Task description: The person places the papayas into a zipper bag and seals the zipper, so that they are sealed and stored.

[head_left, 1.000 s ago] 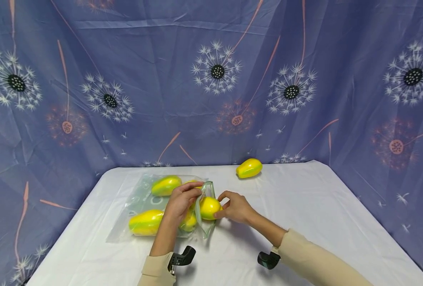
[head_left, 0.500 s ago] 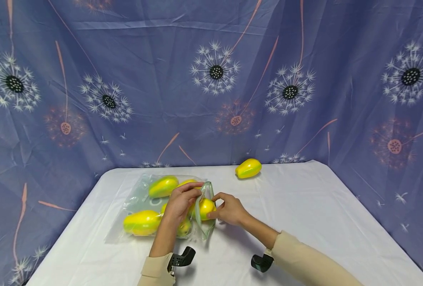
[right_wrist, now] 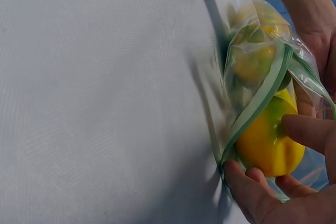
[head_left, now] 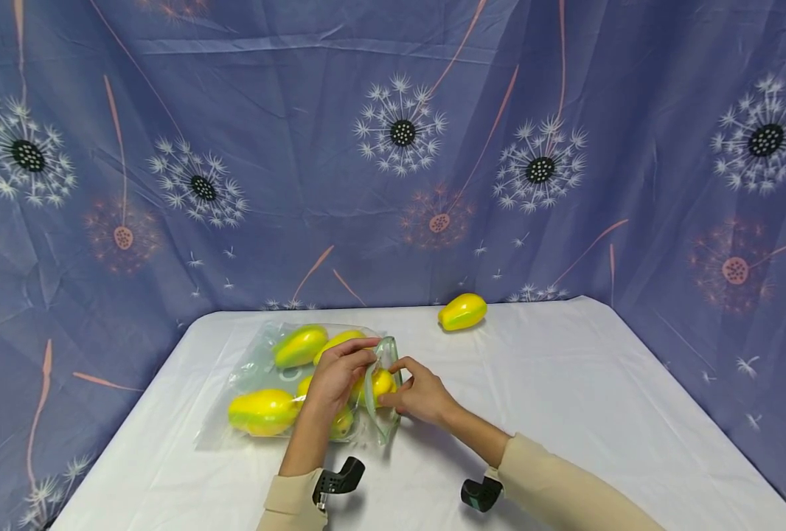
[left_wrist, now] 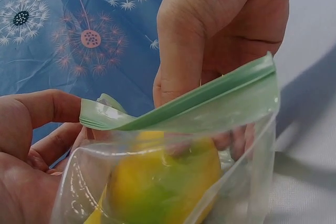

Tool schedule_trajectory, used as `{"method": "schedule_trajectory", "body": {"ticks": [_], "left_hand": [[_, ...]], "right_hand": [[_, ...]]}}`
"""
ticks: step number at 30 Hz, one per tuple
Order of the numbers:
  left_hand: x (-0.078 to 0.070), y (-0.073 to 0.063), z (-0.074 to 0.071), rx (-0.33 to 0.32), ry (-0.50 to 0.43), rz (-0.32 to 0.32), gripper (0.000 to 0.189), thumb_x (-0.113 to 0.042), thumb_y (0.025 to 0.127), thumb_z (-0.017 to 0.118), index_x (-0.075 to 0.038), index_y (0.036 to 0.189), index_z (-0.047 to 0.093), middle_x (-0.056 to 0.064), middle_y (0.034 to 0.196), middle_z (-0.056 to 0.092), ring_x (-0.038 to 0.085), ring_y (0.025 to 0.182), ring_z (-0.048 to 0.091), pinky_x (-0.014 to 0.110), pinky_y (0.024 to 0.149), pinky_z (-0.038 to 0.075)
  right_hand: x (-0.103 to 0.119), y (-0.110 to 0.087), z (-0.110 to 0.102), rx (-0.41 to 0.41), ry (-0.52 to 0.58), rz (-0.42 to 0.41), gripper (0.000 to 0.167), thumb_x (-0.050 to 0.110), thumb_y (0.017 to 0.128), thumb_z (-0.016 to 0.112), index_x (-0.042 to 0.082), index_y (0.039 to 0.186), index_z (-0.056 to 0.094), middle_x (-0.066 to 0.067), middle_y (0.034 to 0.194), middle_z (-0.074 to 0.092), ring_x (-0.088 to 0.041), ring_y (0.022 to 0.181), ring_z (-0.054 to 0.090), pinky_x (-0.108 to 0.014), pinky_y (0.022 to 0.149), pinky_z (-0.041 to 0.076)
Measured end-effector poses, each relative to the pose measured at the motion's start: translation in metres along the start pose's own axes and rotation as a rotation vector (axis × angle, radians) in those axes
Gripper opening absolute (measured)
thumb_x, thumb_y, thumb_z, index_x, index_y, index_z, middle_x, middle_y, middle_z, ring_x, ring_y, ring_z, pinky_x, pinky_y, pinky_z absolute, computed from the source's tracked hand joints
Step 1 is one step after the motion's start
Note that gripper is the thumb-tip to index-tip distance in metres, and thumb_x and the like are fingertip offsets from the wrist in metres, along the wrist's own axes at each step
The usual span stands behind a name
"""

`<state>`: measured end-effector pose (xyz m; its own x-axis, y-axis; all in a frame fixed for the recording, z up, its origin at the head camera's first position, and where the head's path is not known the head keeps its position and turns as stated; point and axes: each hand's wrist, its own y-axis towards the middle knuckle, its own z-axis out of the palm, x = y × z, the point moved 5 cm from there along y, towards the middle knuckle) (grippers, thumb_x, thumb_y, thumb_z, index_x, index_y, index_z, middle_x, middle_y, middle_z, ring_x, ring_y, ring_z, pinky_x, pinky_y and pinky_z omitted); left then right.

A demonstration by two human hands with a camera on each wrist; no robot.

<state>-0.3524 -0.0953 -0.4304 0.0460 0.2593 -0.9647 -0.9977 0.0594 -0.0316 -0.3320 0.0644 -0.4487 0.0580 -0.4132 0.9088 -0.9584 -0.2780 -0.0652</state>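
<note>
A clear zip bag (head_left: 247,377) with a green seal strip lies on its side, holding several yellow-green papayas, among them one papaya (head_left: 262,413) at its near left. My left hand (head_left: 333,375) grips the upper edge of the bag's mouth, keeping it spread. At that mouth, my right hand (head_left: 425,392) holds the rear end of another papaya (right_wrist: 269,139), thumb on one side and fingers around the other. Most of this fruit is inside the bag, seen through the plastic in the left wrist view. Its far end is hidden behind my left hand in the head view.
A single papaya (head_left: 462,312) lies loose near the back edge of the white-covered table (head_left: 565,383). Behind the table hangs a blue dandelion-print cloth (head_left: 300,147). Black camera mounts (head_left: 341,476) sit on both wrists.
My right hand has moved left, pushing the papaya deeper through the bag's mouth. The papayas inside have shifted slightly left. My left hand stays in place on the bag's edge.
</note>
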Motion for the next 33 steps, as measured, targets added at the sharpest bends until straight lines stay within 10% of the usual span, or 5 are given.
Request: {"method": "schedule_trajectory", "body": {"ticks": [33], "left_hand": [[-0.002,-0.001,0.000,0.043,-0.011,0.003,0.034,0.004,0.092,0.065,0.011,0.125,0.065,0.015,0.118,0.065,0.018,0.096,0.064,0.024,0.084,0.055]], "right_hand": [[0.013,-0.005,0.011,0.014,-0.265,-0.133,0.047,0.016,0.081,0.073,0.013,0.127,0.065,-0.005,0.086,0.072,-0.013,0.069,0.061,-0.028,0.059,0.049]]}}
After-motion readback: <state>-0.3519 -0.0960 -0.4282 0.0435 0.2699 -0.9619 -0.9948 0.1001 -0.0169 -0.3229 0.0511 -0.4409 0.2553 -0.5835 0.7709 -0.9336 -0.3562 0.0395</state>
